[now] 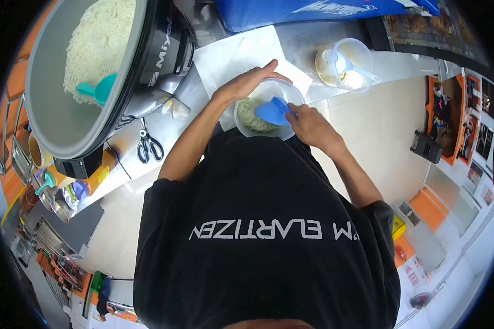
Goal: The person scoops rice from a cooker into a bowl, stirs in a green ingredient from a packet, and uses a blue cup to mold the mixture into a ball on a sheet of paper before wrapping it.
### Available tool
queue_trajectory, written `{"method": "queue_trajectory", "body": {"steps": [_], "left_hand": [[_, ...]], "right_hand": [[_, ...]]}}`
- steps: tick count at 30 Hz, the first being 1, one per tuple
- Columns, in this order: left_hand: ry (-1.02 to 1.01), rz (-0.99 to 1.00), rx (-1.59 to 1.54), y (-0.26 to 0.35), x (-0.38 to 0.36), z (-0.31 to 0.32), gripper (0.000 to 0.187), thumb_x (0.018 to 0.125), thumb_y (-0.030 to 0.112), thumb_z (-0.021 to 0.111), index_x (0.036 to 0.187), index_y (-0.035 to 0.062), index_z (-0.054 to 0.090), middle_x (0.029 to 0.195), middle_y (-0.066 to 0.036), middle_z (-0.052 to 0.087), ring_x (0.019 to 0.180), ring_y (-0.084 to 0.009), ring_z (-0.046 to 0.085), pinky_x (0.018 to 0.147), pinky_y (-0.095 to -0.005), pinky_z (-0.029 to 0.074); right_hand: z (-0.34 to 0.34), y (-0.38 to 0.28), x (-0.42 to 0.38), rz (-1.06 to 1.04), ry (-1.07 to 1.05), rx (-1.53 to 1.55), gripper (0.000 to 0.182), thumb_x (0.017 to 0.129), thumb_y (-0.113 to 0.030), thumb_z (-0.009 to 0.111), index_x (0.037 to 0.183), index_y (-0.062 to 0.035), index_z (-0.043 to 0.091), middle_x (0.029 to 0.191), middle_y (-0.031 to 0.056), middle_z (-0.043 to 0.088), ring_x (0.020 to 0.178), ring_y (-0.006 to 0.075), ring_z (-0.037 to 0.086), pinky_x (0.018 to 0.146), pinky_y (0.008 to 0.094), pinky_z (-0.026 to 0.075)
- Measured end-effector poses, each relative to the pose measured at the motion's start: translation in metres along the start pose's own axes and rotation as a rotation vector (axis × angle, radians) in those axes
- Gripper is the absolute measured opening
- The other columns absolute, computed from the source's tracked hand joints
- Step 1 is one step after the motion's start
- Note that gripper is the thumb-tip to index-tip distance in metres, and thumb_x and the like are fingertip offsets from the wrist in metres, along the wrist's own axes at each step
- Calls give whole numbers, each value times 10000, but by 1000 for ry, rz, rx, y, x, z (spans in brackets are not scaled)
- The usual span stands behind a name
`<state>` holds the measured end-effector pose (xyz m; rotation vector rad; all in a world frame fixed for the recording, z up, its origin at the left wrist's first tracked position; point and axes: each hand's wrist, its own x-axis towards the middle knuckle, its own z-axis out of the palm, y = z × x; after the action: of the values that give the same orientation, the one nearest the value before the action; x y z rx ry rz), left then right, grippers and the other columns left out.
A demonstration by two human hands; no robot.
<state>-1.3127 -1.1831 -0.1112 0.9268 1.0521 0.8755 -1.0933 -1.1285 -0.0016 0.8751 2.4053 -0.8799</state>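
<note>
A round translucent bowl [271,86] stands at the counter's front edge, close to the black shirt. Pale green rice [251,114] lies in its left part. My right hand [312,127] grips the handle of a blue scoop [272,111], whose head is inside the bowl over the rice. Along the bowl's upper left rim rests my left hand [251,83], its thumb and fingers apart, holding the bowl steady from outside. White paper sheets [225,57] lie beneath and behind the bowl.
On the left, a large cooker [164,55] holds white rice [101,41] and a teal scoop [103,90]. Black scissors [149,147] lie beside it. A clear tub [358,50] with a utensil stands at right. Blue container [313,12] behind; a distant person [102,299] lower left.
</note>
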Motion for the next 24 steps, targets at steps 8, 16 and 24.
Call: {"method": "queue_trajectory", "body": {"steps": [8, 16, 24], "left_hand": [[168, 67, -270, 2, -31, 0, 835, 1133, 599, 151, 1338, 18, 715, 1385, -147, 685, 1355, -250, 571, 1230, -392, 347], [726, 219, -346, -22, -94, 36, 792, 1143, 565, 180, 1457, -47, 572, 1380, -190, 662, 1249, -270, 651, 1109, -386, 496], [549, 181, -342, -21, -92, 17, 968, 1078, 708, 75, 1464, -23, 578, 1410, -168, 647, 1358, -265, 572, 1199, -393, 391]], "right_hand": [[-35, -35, -3, -30, 174, 265, 454, 1055, -250, 607, 1410, 32, 618, 1063, 347, 719, 1010, 488, 713, 922, 473, 563], [-4, -45, -9, 19, -54, 304, 443, 1060, -286, 563, 1365, 25, 646, 1086, 366, 699, 1095, 514, 670, 983, 514, 525], [40, -52, 44, -74, 142, 22, 460, 1046, -245, 603, 1477, -84, 593, 927, 289, 728, 801, 459, 717, 745, 534, 571]]}}
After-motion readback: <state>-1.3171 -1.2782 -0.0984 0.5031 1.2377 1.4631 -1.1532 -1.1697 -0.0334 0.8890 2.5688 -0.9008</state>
